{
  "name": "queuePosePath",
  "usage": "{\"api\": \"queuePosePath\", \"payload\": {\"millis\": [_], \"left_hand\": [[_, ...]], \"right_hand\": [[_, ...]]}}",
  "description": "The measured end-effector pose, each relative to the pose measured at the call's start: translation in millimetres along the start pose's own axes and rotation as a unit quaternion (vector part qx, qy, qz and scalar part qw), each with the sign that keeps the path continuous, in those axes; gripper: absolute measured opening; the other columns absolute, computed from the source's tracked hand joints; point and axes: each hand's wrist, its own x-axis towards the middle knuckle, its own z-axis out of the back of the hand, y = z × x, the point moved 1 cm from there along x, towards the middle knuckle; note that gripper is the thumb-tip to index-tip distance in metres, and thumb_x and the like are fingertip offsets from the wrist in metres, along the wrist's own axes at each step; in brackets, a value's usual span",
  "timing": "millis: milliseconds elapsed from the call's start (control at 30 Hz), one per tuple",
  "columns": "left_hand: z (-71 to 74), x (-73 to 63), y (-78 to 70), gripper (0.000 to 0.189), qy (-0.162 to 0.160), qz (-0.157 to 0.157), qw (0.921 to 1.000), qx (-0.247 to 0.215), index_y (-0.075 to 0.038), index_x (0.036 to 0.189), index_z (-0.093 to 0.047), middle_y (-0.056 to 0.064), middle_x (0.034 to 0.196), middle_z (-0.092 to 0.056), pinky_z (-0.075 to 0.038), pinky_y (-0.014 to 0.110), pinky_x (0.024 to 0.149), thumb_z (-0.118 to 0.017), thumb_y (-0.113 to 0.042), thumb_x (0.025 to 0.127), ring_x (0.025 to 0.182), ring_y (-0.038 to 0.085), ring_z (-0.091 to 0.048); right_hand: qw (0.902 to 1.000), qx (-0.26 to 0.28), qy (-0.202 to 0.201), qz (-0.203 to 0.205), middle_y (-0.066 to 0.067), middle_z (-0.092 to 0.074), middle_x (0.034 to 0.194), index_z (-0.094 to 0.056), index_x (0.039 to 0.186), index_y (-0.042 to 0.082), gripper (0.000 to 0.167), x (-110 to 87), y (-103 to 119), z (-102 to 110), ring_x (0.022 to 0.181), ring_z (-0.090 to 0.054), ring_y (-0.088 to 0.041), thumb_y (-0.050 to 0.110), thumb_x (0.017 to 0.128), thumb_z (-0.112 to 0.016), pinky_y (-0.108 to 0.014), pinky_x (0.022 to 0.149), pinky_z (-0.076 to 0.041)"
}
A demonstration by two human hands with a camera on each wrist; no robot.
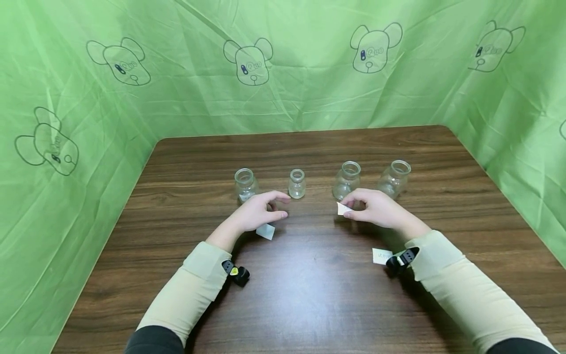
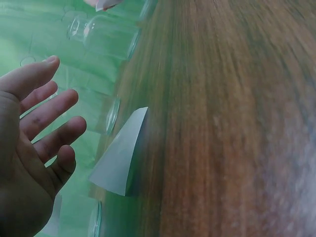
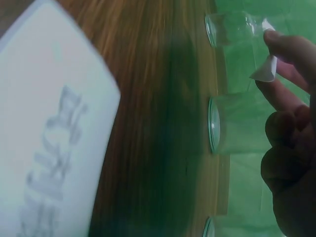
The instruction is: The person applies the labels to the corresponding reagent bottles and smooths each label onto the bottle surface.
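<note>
My right hand (image 1: 375, 208) pinches a small white paper label (image 1: 342, 209) between thumb and fingers, just in front of a clear glass jar (image 1: 347, 177). In the right wrist view that label (image 3: 266, 70) looks bent. My left hand (image 1: 255, 212) holds nothing; its fingers are loosely bent and point toward a smaller glass jar (image 1: 297, 185). Behind the left hand stands another glass jar (image 1: 245, 181), with a white label low on its side, partly hidden. One more glass jar (image 1: 396, 176) is behind the right hand.
A white paper label (image 1: 266, 231) stands folded or curled on the wooden table (image 1: 309, 305) below the left hand. Another label with writing (image 1: 381, 256) lies near the right wrist. Green cloth (image 1: 300, 98) surrounds the table's back and sides.
</note>
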Motion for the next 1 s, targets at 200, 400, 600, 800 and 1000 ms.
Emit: {"api": "queuePosePath", "payload": {"millis": [200, 400, 600, 800, 1000], "left_hand": [[-2.7, 3.3, -2.4, 0.037, 0.0, -0.004, 0.9999, 0.01, -0.016, 0.12, -0.06, -0.004, 0.115, -0.064, -0.046, 0.029, 0.072, -0.068, -0.027, 0.086, 0.085, 0.009, -0.056], [-7.6, 8.2, -6.1, 0.035, -0.003, -0.022, 0.9997, 0.013, -0.015, 0.119, -0.062, 0.002, 0.11, -0.066, -0.046, 0.029, 0.067, -0.068, -0.027, 0.086, 0.079, 0.009, -0.057], [-11.4, 12.6, -12.6, 0.03, -0.004, -0.021, 0.9994, 0.028, -0.021, 0.114, -0.065, -0.005, 0.099, -0.067, -0.046, 0.029, 0.07, -0.066, -0.031, 0.087, 0.079, 0.007, -0.057], [-15.1, 15.0, -15.8, 0.027, 0.002, -0.023, 0.9992, 0.034, -0.022, 0.113, -0.066, -0.011, 0.088, -0.065, -0.045, 0.027, 0.069, -0.064, -0.032, 0.088, 0.076, 0.006, -0.056], [-19.7, 14.7, -16.5, 0.025, -0.005, -0.018, 0.9996, 0.022, -0.021, 0.111, -0.066, -0.009, 0.084, -0.065, -0.046, 0.028, 0.067, -0.065, -0.03, 0.087, 0.075, 0.01, -0.058]], "right_hand": [[0.9999, 0.005, -0.009, -0.004, 0.011, -0.061, 0.086, -0.067, 0.101, 0.02, 0.025, 7.5, 7, -5, 0.077, -0.057, -0.013, 0.029, 0.08, -0.075, -0.027, 0.067, -0.045], [0.9996, 0.009, -0.025, 0.008, 0.013, -0.06, 0.085, -0.067, 0.1, 0.02, 0.023, 17.9, 17, -10, 0.07, -0.055, -0.016, 0.028, 0.079, -0.075, -0.027, 0.063, -0.042], [0.9991, 0.013, -0.036, 0.019, 0.013, -0.061, 0.083, -0.067, 0.095, 0.02, 0.018, 29.5, 27, -16, 0.063, -0.049, -0.009, 0.026, 0.081, -0.074, -0.027, 0.058, -0.041], [0.9987, 0.004, -0.036, 0.037, 0.011, -0.063, 0.085, -0.066, 0.095, 0.019, 0.016, 42.9, 38, -24, 0.062, -0.048, -0.007, 0.027, 0.082, -0.072, -0.027, 0.057, -0.041], [0.9985, 0.004, -0.04, 0.038, 0.01, -0.063, 0.085, -0.065, 0.094, 0.018, 0.016, 48.8, 42, -32, 0.063, -0.05, -0.007, 0.025, 0.082, -0.073, -0.028, 0.058, -0.042]]}}
